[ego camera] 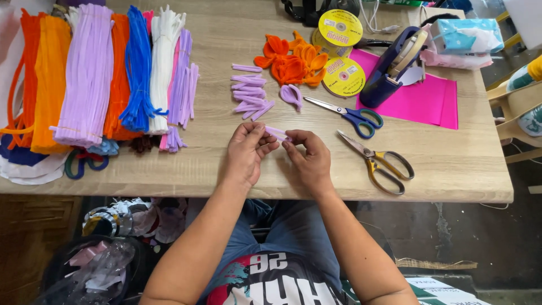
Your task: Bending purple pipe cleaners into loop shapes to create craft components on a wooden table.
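Short lilac fuzzy pipe-cleaner piece (276,133) is pinched betw. both hands just above the light wooden worktop (451,164), near its front edge. Left hand (247,153) grip is narrow, fingertips closed on one end; right hand (309,160) likewise on the other. Prob. very light, soft pile over a bendy wire core, not slippery; best held at the ends w/ fingertips. More cut lilac pieces (250,93) lie behind.

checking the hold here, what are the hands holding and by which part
A short lilac fuzzy pipe-cleaner piece, pinched at its ends: left hand at one end, right hand at the other.
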